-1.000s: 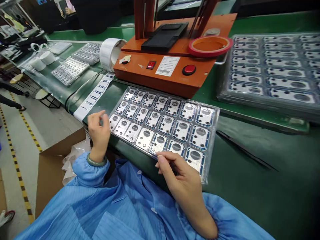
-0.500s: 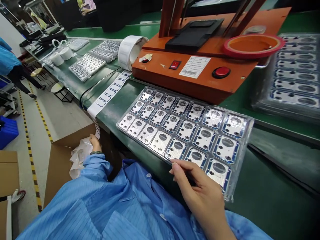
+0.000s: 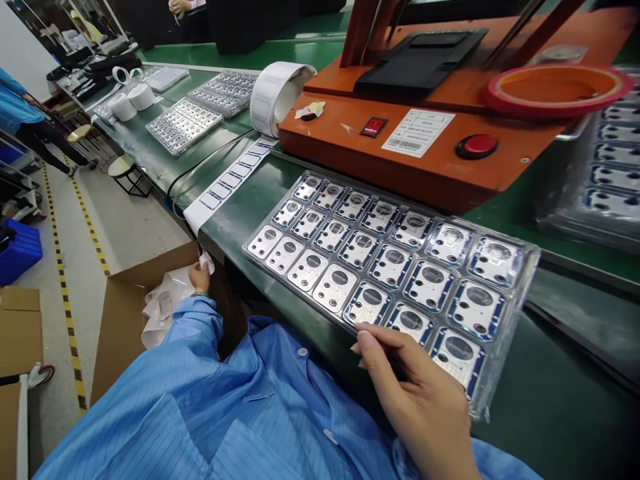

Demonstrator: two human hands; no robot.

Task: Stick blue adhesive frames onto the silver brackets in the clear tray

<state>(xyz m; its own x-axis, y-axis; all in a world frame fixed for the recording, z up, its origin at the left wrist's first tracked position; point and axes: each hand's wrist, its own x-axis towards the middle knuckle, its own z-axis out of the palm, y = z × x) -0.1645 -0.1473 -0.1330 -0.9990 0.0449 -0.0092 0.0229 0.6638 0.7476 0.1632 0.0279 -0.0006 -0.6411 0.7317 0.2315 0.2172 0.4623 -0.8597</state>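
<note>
My left hand (image 3: 200,277), below the table's edge, is closed on the end of a white label strip (image 3: 233,175) printed with blue frame outlines. The strip runs over the edge from a label roll (image 3: 267,100). My right hand (image 3: 423,393) is pinched at the near edge of a clear plastic tray (image 3: 345,319), thumb and forefinger together. Whether anything is between those fingertips I cannot make out. In the tray's pockets lie several silvery metal plates (image 3: 359,248), many with blue edging and each with a dark oval.
An orange machine (image 3: 370,150) with a red button (image 3: 477,146) stands behind the tray, with a red tape roll (image 3: 555,90) on it. More stacked trays (image 3: 613,180) are at right. Below left, a cardboard box (image 3: 120,313) holds crumpled backing paper (image 3: 167,300). A person (image 3: 30,113) stands far left.
The whole view has shifted, so the bench things appear farther right. My left hand is slightly higher, with the strip's end bunched in its fingers. My right hand stays at the tray's edge.
</note>
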